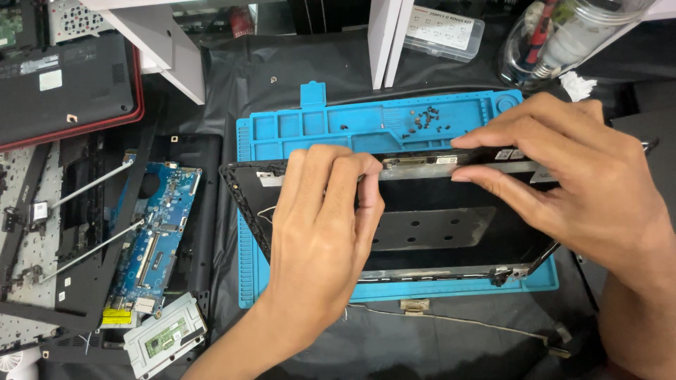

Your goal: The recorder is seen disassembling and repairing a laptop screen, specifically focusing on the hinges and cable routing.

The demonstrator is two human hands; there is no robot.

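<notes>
Left hand [320,239]: fingertips are being pinched on the metal strip [415,163].
Right hand [570,176]: lid panel [436,225] edge is being gripped, between both hands.
Advice: strip is best being eased gently.

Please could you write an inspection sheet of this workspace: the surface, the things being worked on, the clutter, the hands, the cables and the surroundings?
Surface: blue repair mat on a black sheet.
Job's things: black laptop lid shell lying on the mat; metal strip at its far edge.
Clutter: loose screws in a mat tray; blue circuit board; touchpad module; laptop base.
Grippers: left hand and right hand pinch the lid's far edge.
Cables: thin cable in front of the mat.
Surroundings: clear parts box; glass jar; white shelf legs.
</notes>
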